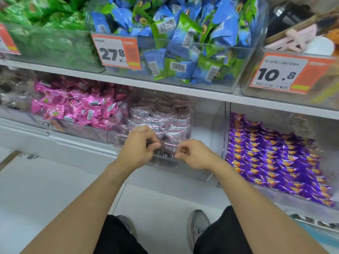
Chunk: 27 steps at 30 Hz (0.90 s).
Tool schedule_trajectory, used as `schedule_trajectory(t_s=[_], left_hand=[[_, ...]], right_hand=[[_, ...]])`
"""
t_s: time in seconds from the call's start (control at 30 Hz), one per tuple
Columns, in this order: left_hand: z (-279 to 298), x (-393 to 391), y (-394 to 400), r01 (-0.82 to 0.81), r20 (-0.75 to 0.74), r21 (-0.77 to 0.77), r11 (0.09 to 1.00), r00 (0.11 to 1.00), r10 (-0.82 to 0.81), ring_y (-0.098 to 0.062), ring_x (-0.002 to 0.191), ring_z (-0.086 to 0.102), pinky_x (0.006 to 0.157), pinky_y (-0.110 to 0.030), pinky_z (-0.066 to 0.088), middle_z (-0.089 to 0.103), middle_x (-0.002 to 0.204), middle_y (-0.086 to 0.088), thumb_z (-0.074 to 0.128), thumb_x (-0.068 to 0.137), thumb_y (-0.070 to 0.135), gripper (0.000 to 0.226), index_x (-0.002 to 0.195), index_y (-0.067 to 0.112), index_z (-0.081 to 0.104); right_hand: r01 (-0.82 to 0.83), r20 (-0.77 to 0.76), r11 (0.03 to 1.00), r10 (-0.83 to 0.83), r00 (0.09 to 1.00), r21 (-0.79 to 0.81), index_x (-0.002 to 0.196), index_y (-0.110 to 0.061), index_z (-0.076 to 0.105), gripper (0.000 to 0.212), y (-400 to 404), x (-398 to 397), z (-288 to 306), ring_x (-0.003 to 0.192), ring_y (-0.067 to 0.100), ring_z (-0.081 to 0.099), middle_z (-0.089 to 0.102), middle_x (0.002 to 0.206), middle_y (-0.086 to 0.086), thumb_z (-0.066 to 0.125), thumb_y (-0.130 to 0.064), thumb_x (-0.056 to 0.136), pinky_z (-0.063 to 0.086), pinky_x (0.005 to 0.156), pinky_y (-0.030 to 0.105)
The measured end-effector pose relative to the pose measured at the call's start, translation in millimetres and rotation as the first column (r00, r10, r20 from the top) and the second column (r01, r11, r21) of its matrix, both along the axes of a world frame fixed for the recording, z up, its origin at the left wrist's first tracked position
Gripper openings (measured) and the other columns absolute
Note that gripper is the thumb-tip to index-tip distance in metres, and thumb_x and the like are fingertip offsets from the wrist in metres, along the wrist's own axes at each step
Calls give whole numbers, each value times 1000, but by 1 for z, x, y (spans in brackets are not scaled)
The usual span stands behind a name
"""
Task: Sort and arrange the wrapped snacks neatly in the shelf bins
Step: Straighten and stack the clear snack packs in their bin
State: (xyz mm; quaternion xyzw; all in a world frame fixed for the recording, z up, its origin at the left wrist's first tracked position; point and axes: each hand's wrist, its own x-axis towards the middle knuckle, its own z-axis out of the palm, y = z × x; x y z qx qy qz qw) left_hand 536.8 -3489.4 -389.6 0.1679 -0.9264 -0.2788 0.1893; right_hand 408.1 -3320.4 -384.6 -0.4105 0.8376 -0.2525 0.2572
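I pinch a brown wrapped snack (167,147) at the front edge of the middle clear bin (207,125) on the lower shelf, my left hand (139,145) and right hand (194,154) each clamped on one end. Pink snacks (77,107) sit left, purple snacks (271,154) right.

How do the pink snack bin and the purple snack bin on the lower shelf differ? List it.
1. The pink snacks lie in a jumbled heap; the purple snacks lie in neat overlapping rows.
2. The pink wrappers show white barcode patches; the purple ones show an orange mark.
3. The pink bin sits left of the bin that the left hand and right hand work in; the purple bin sits right of it.
Both are clear bins on the same shelf.
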Motion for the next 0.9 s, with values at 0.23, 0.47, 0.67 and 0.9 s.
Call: schedule_trajectory(t_s=[0.23, 0.47, 0.67, 0.9], left_hand=[[-1, 9, -23, 39, -37, -30, 999, 999, -40, -13, 92, 54, 91, -36, 39, 63, 89, 11, 77, 81, 16, 8, 76, 21, 73], [-1, -1, -3, 66, -15, -124, 990, 998, -68, -9, 101, 45, 99, -35, 23, 58, 100, 17, 72, 84, 36, 12, 96, 37, 72], [-7, 12, 6, -73, 86, -414, 907, 989, 119, -30, 132, 37, 115, -62, 12, 45, 136, -2, 52, 89, 47, 53, 138, 28, 46], [-17, 15, -10, -40, 300, -377, 925, 940, 162, -33, 144, 18, 117, -58, -2, 24, 156, -8, 10, 89, 66, 70, 151, 35, 22]], right_hand=[[173, -30, 980, -177, 984, -96, 74, -26, 65, 15, 8, 5, 2, 72, 7, 61, 68, 78, -11, 69, -19, 87, 47, 68, 20], [59, -223, 984, -97, 970, -170, 85, -30, 63, 15, -8, 11, 7, 71, 11, 56, 66, 82, -9, 77, -33, 82, 49, 71, 30], [65, -215, 987, -95, 972, -145, 90, -26, 62, 15, 0, 11, 6, 86, 11, 58, 61, 89, -9, 73, -34, 86, 40, 73, 26], [237, -57, 970, -239, 969, -47, 144, -24, 42, 52, -12, 26, 7, 126, 27, 49, 50, 143, 7, 55, -43, 97, 42, 103, 36]])
